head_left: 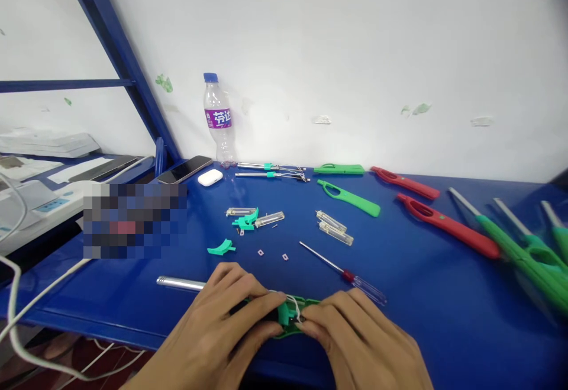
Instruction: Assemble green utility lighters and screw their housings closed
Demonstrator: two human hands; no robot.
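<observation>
long open green plastic shell (313,302), held at the near edge of the glossy blue desk (421,295)
left hand (239,313) grips it beside a curved teal plastic piece (284,314); right hand (350,325) pinches near thin white wire (293,304). it looks partly fitted, not yet covered; another curved teal plastic part (222,248) lies loose beyond.
</observation>
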